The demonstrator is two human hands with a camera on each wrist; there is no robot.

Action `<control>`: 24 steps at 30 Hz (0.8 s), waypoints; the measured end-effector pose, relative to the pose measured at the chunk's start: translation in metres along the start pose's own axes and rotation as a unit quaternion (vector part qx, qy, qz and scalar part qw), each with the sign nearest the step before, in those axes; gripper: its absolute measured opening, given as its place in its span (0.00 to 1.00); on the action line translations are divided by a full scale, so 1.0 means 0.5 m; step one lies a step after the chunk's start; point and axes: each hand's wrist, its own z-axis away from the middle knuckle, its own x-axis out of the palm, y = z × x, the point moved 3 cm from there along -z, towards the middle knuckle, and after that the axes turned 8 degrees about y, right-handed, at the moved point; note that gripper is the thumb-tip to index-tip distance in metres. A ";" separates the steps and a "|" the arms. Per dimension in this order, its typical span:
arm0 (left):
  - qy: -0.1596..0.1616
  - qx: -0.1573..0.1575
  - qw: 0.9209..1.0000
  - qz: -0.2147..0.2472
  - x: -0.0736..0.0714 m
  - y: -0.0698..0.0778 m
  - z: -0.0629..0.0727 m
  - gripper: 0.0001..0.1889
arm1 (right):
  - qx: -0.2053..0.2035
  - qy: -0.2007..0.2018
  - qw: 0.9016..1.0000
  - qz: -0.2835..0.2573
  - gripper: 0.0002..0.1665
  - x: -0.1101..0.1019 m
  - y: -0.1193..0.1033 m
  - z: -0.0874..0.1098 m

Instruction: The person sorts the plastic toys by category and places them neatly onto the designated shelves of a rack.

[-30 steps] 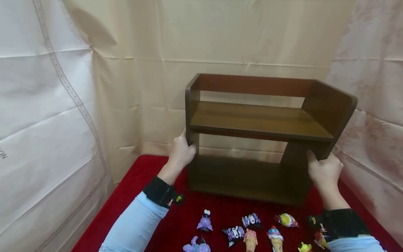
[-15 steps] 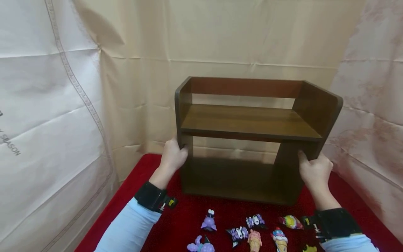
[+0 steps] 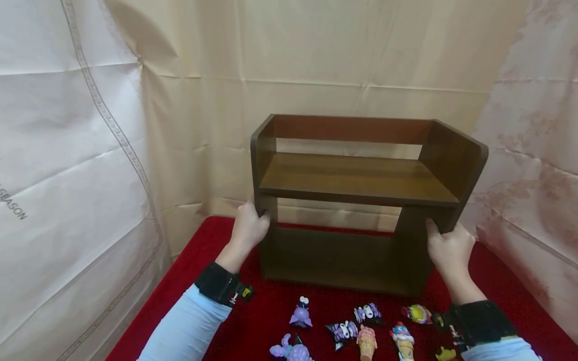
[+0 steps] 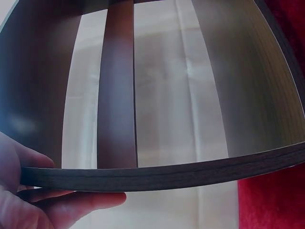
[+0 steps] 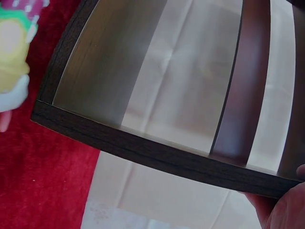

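Observation:
A dark brown two-tier wooden shelf [image 3: 356, 173] stands upright, its bottom board close to the red cloth; whether it touches is hard to tell. My left hand [image 3: 247, 225] grips its left side panel, thumb on the inner face. On the opposite side panel, my right hand [image 3: 451, 248] holds on in the same way. In the left wrist view, fingers [image 4: 81, 205] lie along the outside of the panel edge. The right wrist view shows the panel's front edge, with only part of the hand [image 5: 286, 207] in its lower right corner.
Several small toys lie on the red cloth [image 3: 253, 321] in front of the shelf, among them a purple figure [image 3: 301, 316], ice cream cone toys [image 3: 367, 343] and a yellow-red piece [image 3: 417, 314]. A beige curtain [image 3: 316, 55] hangs behind; pale sheets flank both sides.
Held in both hands, the shelf has shifted left and then come down slightly. The toys keep their places on the cloth, while the head view has turned a little.

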 end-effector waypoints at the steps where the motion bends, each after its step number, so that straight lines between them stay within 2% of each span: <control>1: -0.002 -0.003 1.000 0.001 0.002 -0.002 0.002 0.14 | 0.002 -0.001 1.000 0.000 0.16 0.000 0.002 0.002; 5: -0.008 -0.015 1.000 -0.001 0.012 -0.010 0.012 0.14 | 0.005 -0.010 1.000 0.002 0.16 -0.002 0.011 0.013; 14: 0.000 0.015 1.000 0.003 0.024 -0.009 0.018 0.14 | 0.017 -0.005 1.000 0.016 0.15 -0.014 0.029 0.032; 21: -0.022 -0.030 0.999 -0.009 0.026 -0.011 0.027 0.17 | 0.027 -0.015 0.999 0.011 0.16 -0.020 0.029 0.037; 24: -0.028 -0.036 0.999 -0.013 0.027 -0.014 0.031 0.17 | 0.028 -0.021 0.999 0.015 0.17 -0.020 0.032 0.039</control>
